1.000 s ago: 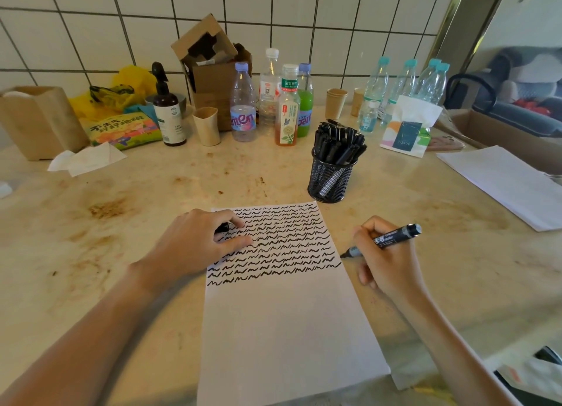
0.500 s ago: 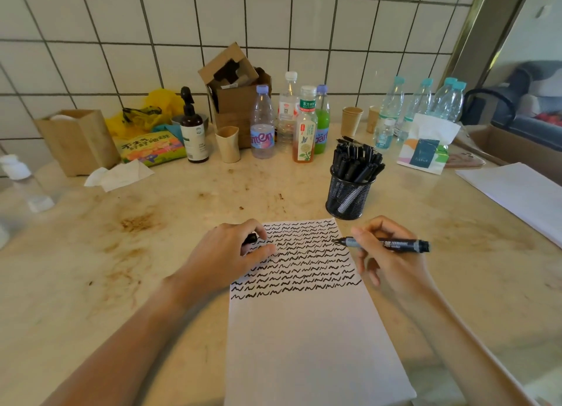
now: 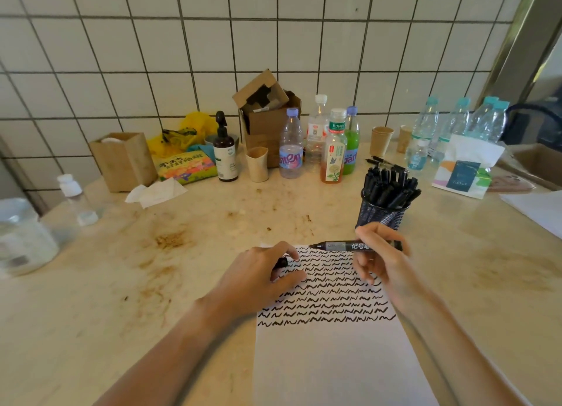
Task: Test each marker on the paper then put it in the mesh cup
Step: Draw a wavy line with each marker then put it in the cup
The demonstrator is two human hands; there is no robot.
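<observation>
A white paper [image 3: 334, 360] lies on the counter, its upper half filled with rows of black squiggles. My right hand [image 3: 386, 262] holds a black marker [image 3: 343, 246] level above the paper's top edge, its bare tip pointing left. My left hand [image 3: 258, 281] rests on the paper's left edge, closed on a black marker cap [image 3: 281, 262]. The tip and the cap are a short gap apart. Behind my right hand stands the black mesh cup [image 3: 381, 215], packed with several black markers.
Bottles [image 3: 333, 150], paper cups [image 3: 258, 164], a cardboard box [image 3: 267, 114] and a pump bottle [image 3: 225, 153] line the tiled wall. A tissue pack [image 3: 465, 171] sits at the right, a crumpled tissue [image 3: 155, 193] and plastic containers [image 3: 24, 238] at the left. Two loose pens [image 3: 381, 161] lie behind the cup.
My right hand has lifted the marker off the paper's right edge, turned it level and carried it left toward the cap in my left hand. The view has tilted upward.
</observation>
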